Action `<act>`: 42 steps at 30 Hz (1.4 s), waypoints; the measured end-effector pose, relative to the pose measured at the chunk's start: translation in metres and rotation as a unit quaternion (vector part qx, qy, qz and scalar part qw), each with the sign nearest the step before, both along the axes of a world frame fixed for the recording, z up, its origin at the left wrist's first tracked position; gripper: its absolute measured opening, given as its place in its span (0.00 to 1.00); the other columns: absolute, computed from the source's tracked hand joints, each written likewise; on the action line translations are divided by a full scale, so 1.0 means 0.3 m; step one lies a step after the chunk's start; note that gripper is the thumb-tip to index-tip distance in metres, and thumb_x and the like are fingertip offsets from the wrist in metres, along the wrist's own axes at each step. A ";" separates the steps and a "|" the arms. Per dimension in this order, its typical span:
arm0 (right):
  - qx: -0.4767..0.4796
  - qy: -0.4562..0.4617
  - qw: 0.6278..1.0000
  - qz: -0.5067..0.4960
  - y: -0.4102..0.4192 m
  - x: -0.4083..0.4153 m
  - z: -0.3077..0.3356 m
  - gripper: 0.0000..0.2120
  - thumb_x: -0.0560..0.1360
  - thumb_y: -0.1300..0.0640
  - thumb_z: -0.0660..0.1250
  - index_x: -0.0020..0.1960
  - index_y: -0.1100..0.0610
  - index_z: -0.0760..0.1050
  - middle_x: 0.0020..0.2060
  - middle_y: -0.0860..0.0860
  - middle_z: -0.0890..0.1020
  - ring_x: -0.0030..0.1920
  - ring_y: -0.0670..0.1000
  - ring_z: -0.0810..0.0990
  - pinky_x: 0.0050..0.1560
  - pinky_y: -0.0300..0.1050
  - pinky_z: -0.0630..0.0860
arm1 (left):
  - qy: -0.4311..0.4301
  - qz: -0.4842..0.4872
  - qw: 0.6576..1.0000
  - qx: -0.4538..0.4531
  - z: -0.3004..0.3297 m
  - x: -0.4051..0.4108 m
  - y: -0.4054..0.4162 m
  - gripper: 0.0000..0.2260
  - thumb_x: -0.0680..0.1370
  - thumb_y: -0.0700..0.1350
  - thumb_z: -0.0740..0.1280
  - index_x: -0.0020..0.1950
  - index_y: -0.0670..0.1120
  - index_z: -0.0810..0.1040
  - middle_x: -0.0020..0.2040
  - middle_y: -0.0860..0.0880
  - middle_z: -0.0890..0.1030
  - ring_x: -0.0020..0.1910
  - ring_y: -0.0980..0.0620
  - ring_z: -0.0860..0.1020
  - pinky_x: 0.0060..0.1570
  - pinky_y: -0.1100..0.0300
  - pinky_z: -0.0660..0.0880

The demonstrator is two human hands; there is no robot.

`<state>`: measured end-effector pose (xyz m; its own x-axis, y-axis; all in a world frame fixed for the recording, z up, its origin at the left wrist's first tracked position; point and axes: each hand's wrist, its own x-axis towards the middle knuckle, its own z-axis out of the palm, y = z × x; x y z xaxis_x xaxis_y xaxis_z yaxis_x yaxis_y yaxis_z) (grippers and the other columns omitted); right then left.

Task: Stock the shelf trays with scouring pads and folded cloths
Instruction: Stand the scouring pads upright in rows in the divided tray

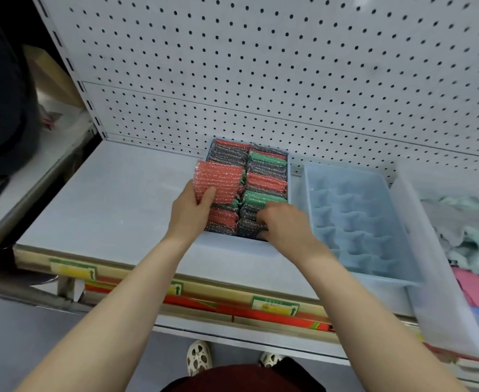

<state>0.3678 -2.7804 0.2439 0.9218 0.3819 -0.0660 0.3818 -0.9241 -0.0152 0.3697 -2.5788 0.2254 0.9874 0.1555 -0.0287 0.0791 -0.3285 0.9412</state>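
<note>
Centre frame, the left hand [194,206] pinches a red scouring pad [220,181] above the tray [288,176], ready to slot in; the right hand [285,222], fingers curled, parts packed pads to open room

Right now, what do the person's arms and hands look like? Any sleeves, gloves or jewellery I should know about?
Both forearms are bare as far up as the head view shows: no sleeves reach into the picture. The left hand and the right hand wear no gloves, and no watch, bracelet or ring is visible on either. Fingernail detail is too blurred to tell.
</note>
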 end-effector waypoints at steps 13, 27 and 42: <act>0.567 0.132 0.805 -0.116 -0.051 0.005 0.064 0.15 0.72 0.62 0.75 0.52 0.45 0.79 0.37 0.40 0.83 0.32 0.39 0.78 0.32 0.34 0.75 | -0.038 -0.112 0.990 0.073 0.013 -0.049 -0.009 0.14 0.75 0.52 0.72 0.59 0.52 0.79 0.51 0.57 0.83 0.49 0.57 0.81 0.51 0.59 0.77; 0.149 0.040 0.988 0.008 -0.072 -0.033 0.039 0.17 0.75 0.41 0.68 0.61 0.47 0.80 0.51 0.47 0.81 0.52 0.50 0.78 0.47 0.44 0.71 | -0.100 -0.149 0.947 0.266 -0.042 -0.036 0.024 0.13 0.74 0.47 0.73 0.58 0.52 0.79 0.53 0.56 0.74 0.55 0.56 0.70 0.52 0.64 0.65; 0.222 0.018 0.974 -0.028 -0.084 -0.004 -0.036 0.18 0.70 0.45 0.75 0.57 0.48 0.79 0.52 0.46 0.76 0.54 0.48 0.70 0.55 0.42 0.68 | -0.089 -0.142 0.941 0.294 -0.032 -0.039 0.012 0.14 0.76 0.51 0.71 0.61 0.53 0.78 0.50 0.55 0.72 0.55 0.51 0.71 0.55 0.58 0.70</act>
<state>0.3667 -2.8055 0.2329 0.9420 0.3297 0.0626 0.3234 -0.8424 -0.4311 0.3580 -2.5750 0.2158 0.9728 -0.1772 0.1492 -0.2312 -0.7804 0.5810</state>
